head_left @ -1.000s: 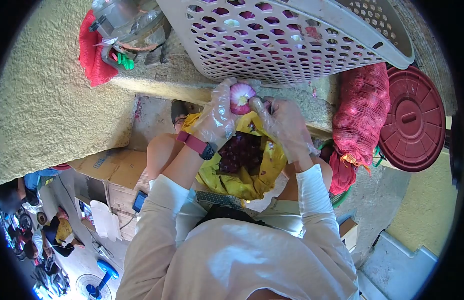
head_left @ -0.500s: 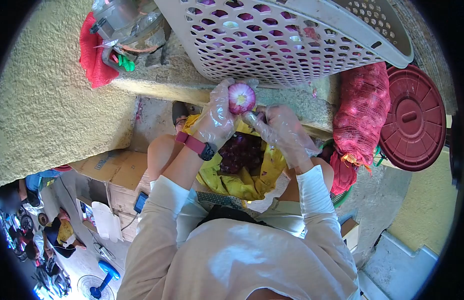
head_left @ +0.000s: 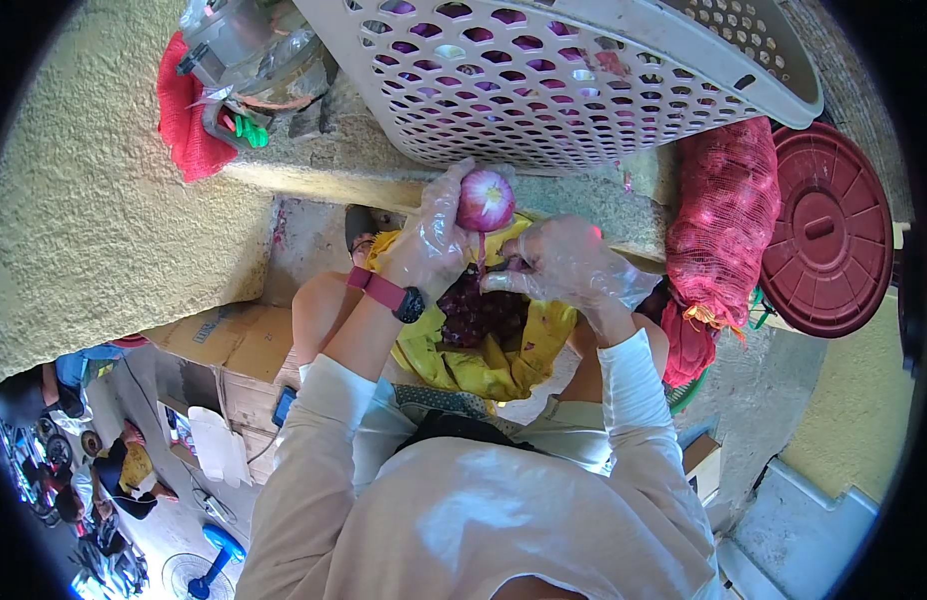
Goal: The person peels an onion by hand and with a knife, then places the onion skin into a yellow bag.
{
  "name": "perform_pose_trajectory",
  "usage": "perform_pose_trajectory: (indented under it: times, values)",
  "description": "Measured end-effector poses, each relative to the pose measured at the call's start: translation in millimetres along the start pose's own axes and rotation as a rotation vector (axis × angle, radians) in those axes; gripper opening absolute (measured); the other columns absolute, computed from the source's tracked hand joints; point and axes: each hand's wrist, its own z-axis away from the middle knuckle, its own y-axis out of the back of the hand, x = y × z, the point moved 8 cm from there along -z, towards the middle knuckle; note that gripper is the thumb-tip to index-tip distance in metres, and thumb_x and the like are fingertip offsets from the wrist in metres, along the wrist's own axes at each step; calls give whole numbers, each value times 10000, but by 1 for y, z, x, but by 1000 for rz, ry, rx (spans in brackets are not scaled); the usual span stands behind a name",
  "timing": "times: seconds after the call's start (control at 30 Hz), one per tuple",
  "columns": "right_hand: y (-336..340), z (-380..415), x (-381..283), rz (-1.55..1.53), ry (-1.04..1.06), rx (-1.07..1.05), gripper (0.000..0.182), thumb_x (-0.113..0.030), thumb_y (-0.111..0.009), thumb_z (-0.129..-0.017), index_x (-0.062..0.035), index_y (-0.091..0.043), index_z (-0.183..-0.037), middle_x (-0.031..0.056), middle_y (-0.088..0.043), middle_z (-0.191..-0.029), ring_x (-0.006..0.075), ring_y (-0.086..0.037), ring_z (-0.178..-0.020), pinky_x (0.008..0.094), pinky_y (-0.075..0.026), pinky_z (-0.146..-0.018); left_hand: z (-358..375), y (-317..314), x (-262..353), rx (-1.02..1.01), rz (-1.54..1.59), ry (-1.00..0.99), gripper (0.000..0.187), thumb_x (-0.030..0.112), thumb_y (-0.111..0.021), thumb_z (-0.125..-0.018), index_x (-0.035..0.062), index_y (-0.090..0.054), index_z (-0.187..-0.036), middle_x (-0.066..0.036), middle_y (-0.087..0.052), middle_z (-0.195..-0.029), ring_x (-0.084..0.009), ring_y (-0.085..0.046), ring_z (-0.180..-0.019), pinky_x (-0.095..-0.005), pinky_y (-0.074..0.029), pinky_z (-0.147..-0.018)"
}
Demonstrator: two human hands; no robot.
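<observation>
A peeled-looking red onion (head_left: 486,201), purple with a pale end, is gripped in my left hand (head_left: 434,225), which wears a clear plastic glove. From the onion's underside a thin purple strip of skin (head_left: 482,250) hangs down to the thumb of my right hand (head_left: 569,260). That hand, also in a clear glove, is curled closed just right of the onion; a small dark thing shows between its fingers, too hidden to name. Below both hands, a yellow bag (head_left: 429,365) with its mouth spread wide holds dark purple skins (head_left: 484,310) between my knees.
A pale perforated basket (head_left: 544,110) of red onions stands on the concrete ledge (head_left: 324,170) ahead. To its right are a red mesh sack (head_left: 724,210) of onions and a dark red lid (head_left: 824,230). Cardboard (head_left: 224,335) lies left; people and a fan (head_left: 214,560) are farther back.
My right hand has moved slightly down and away from the onion, drawing out the strip of skin. The onion has turned a little in my left hand.
</observation>
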Motion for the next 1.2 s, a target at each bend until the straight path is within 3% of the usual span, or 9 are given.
perform_pose_trajectory:
  times: [0.13, 0.23, 0.3, 0.57, 0.63, 0.73, 0.8, 1.13, 1.2]
  values:
    - [-13, -1, -4, 46, -21, -119, 640, -790, -642, -792, -167, -775, -739, 99, -688, -691, 340, -685, -684, 469, -527, -655, 15, -5, 9, -60, -105, -141, 410, 292, -551, -1063, -43, -553, -1300, -220, -666, -1205, -376, -705, -1059, -482, -621, -930]
    - [-21, 1, -4, 48, -12, -121, 659, -819, -666, -725, -168, -771, -718, 95, -689, -689, 334, -684, -678, 468, -522, -654, 32, -16, 32, -47, -269, -361, 374, 275, -525, -1076, -30, -561, -1289, -200, -681, -1187, -341, -716, -1038, -466, -626, -923]
    - [-23, 2, -4, 61, -6, -105, 672, -827, -675, -699, -162, -770, -717, 96, -686, -685, 331, -686, -680, 467, -523, -650, 20, -13, 22, -16, -15, -34, 354, 274, -502, -1083, -12, -579, -1277, -169, -700, -1162, -294, -721, -1025, -444, -627, -920]
    - [-14, -2, 6, 121, -86, -15, 715, -819, -720, -661, -117, -768, -785, 114, -678, -679, 337, -693, -673, 458, -534, -631, 17, -2, 19, 91, 39, 53, 377, 333, -530, -1065, 7, -620, -1233, -150, -716, -1143, -265, -726, -991, -418, -630, -895]
    - [15, 3, 16, -165, -275, 242, 710, -769, -758, -692, -77, -762, -849, 149, -678, -685, 357, -699, -676, 456, -536, -629, 17, -1, 15, 75, 80, 92, 392, 350, -545, -1057, 7, -625, -1228, -152, -717, -1139, -264, -729, -974, -415, -630, -891]
    - [24, 4, 19, -203, -300, 358, 717, -724, -789, -714, -29, -748, -883, 193, -672, -689, 384, -700, -693, 459, -536, -640, 11, 0, 12, -80, 99, 127, 411, 375, -569, -1044, 10, -636, -1220, -152, -719, -1120, -272, -736, -924, -415, -632, -869]
    - [22, 3, 21, -231, -299, 353, 729, -718, -790, -722, -10, -746, -889, 207, -672, -698, 398, -696, -701, 467, -533, -647, 10, -1, 11, -261, -36, 201, 418, 374, -577, -1041, 11, -625, -1243, -153, -717, -1110, -296, -736, -909, -446, -632, -854]
    - [17, -2, 24, -306, -353, 238, 725, -679, -763, -797, 31, -738, -937, 252, -648, -700, 445, -663, -719, 481, -515, -682, 6, 6, 5, -154, 100, 160, 393, 344, -606, -1038, 12, -609, -1249, -150, -715, -1105, -314, -729, -910, -455, -629, -826]
    - [15, -2, 24, -344, -382, 216, 724, -675, -761, -802, 36, -733, -937, 251, -640, -694, 445, -653, -707, 480, -510, -678, 8, 1, 4, -276, 105, 233, 384, 342, -597, -1041, 15, -613, -1243, -143, -714, -1097, -316, -723, -907, -471, -622, -847]
